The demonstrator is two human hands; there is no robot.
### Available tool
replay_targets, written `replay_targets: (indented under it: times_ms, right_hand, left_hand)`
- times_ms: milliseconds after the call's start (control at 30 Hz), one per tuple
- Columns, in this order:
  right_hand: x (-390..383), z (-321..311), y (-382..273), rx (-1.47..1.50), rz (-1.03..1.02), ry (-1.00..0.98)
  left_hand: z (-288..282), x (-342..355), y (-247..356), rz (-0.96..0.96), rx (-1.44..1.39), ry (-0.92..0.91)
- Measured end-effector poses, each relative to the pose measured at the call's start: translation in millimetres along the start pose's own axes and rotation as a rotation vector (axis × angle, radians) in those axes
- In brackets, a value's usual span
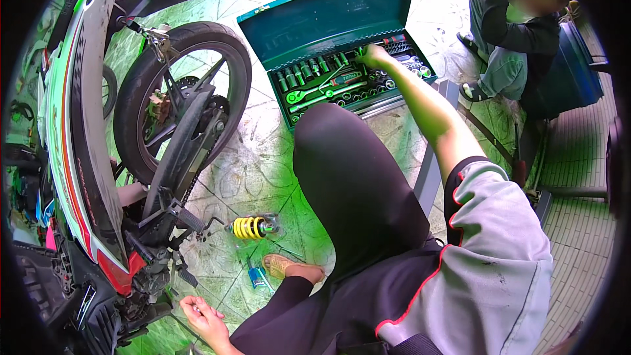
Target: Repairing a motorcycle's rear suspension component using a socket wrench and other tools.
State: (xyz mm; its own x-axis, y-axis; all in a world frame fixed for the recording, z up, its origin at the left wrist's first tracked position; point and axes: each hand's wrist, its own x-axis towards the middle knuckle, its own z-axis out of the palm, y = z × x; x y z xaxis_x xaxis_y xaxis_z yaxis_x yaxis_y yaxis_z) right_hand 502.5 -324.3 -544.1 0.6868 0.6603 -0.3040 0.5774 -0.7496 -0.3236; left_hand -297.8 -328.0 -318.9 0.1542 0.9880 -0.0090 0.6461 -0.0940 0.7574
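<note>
My right hand [373, 57] reaches into the open green metal toolbox [328, 18]. Its fingers are bent down at the end of a row of deep sockets [305, 72]; what they pinch, if anything, is too small to make out. A ratchet wrench [309, 94] and several smaller sockets lie in the tray below that row. Low on the left, my left hand [205, 321] hangs beside the motorcycle with its fingers curled in. Whatever it may hold is hidden.
A motorcycle [72, 138] with its rear wheel [240, 85] fills the left side. On the tiled floor lie a yellow shock absorber spring [248, 228] and a small blue item [256, 277]. Another person [509, 46] sits at the upper right, near a blue bin [568, 79].
</note>
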Motion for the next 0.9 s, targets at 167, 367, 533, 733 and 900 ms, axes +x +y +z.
replay_targets:
  times_ms: [167,367,533,733,900]
  right_hand:
    - [-18,35,-3,0.090,0.048,0.146]
    - [-40,39,-14,0.184,0.042,0.252]
    - [-17,18,15,0.259,0.052,0.299]
    - [2,-1,22,-0.042,-0.040,0.232]
    - [-2,5,18,0.046,-0.029,0.370]
  left_hand:
    - [1,1,0,0.005,0.092,0.011]
    - [-2,4,-14,0.039,0.132,0.022]
    - [7,9,-4,0.080,0.250,-0.025]
    - [9,10,5,0.050,0.234,-0.064]
    - [10,10,15,0.014,0.247,-0.071]
